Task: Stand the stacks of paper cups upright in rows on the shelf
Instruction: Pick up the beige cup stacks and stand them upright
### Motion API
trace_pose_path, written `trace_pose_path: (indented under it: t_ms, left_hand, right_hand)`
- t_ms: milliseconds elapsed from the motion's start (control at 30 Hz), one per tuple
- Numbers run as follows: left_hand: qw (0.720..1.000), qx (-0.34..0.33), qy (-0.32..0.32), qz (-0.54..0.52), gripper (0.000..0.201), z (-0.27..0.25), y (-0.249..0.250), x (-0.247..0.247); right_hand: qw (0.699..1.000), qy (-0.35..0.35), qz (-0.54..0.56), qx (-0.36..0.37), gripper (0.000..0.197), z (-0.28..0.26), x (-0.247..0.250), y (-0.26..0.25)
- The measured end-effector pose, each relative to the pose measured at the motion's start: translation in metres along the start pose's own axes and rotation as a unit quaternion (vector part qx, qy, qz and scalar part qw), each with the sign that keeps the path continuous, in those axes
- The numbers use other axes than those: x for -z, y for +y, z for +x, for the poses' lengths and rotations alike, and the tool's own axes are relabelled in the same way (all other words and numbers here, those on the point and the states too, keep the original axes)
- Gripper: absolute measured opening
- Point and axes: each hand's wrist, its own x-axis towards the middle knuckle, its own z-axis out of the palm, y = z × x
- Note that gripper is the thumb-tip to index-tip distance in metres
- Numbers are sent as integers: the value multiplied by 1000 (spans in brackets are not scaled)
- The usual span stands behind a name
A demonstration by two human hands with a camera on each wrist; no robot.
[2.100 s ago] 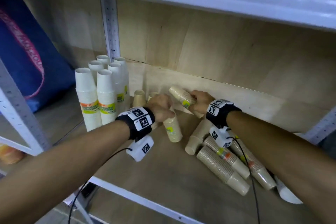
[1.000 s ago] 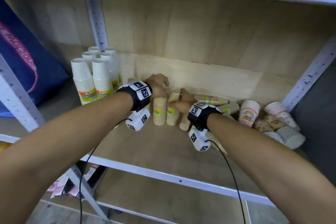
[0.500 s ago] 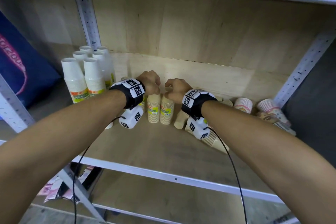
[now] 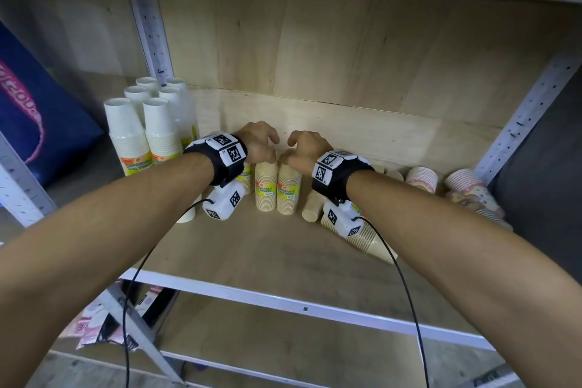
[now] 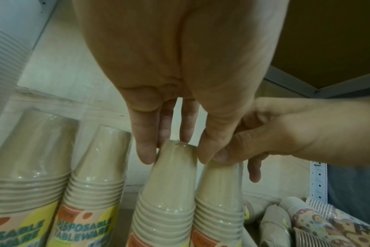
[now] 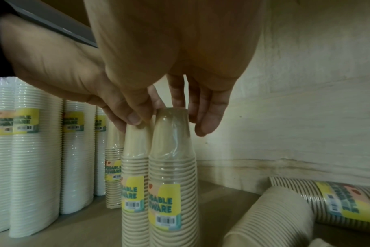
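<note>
the left hand (image 4: 259, 142) pinches the top of one upright tan cup stack (image 4: 266, 186) directly beneath its fingers; the right hand (image 4: 304, 151) pinches the neighbouring stack (image 4: 289, 187). more stacks (image 4: 368, 236) lie flat just right of the right hand, nearer to it.

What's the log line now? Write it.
left hand grips left tan stack | right hand grips right tan stack | both upright | fallen stacks pending

Left hand (image 5: 180, 80) reaching down, fingertips (image 5: 146, 155) pinching the top of a tan cup stack (image 5: 167, 197) — upright, plastic-wrapped. Right hand (image 5: 285, 132) gripping the neighbouring stack (image 5: 220, 197), just beside. Two more upright stacks (image 5: 59, 175) at left — labels reading "DISPOSABLE TABLEWARE".
</note>
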Motion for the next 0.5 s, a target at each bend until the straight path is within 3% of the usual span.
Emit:
trace_pose_path:
  t_ms: [167, 367, 500]
  left_hand:
    - [1000, -5, 9, -12, 33, 0, 0, 0]
    - [1000, 4, -14, -3, 42, -1, 3, 3]
    - [1000, 6, -21, 1, 34, 0, 5, 5]
  right_hand:
    - [1000, -25, -4, 4, 34, -1, 2, -3]
    - [1000, -24, -4, 1, 40, -2, 7, -3]
    - [999, -41, -9, 3, 37, -2, 9, -6]
